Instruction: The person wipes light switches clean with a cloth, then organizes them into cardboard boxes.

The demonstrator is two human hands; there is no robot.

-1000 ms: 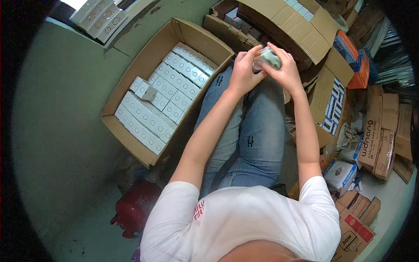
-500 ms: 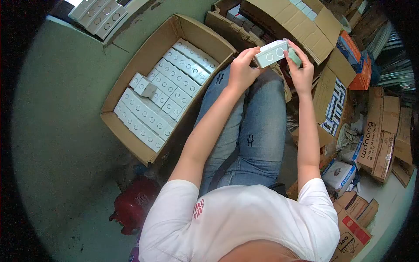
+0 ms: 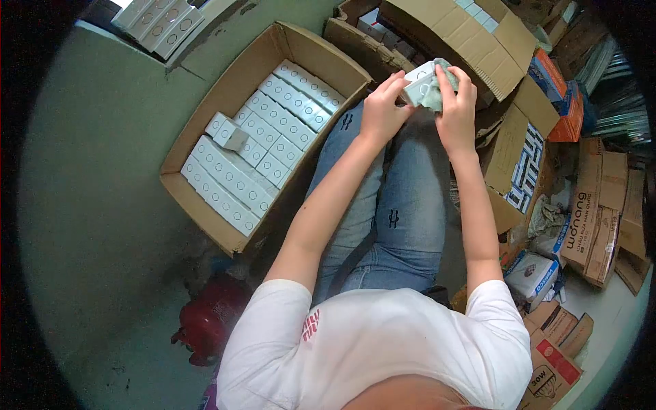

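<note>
Above my knees, my left hand (image 3: 384, 109) grips the left end of a small white box (image 3: 417, 85) with circle marks. My right hand (image 3: 456, 102) holds a pale green cloth (image 3: 435, 86) against the box's right end and front, covering part of it. To the left, an open cardboard carton (image 3: 205, 231) holds rows of similar white boxes (image 3: 280, 117). One short white box (image 3: 229, 134) sits raised and tilted on the others there.
More white boxes (image 3: 164, 27) sit on a ledge at the upper left. Open cartons (image 3: 471, 44) stand beyond my knees and to the right. A red object (image 3: 213, 316) lies at lower left. Folded cardboard (image 3: 588, 212) leans at the right.
My right hand has moved left with the cloth, which now covers the box's right end and part of its face. The box is tilted more steeply. My left hand has barely moved.
</note>
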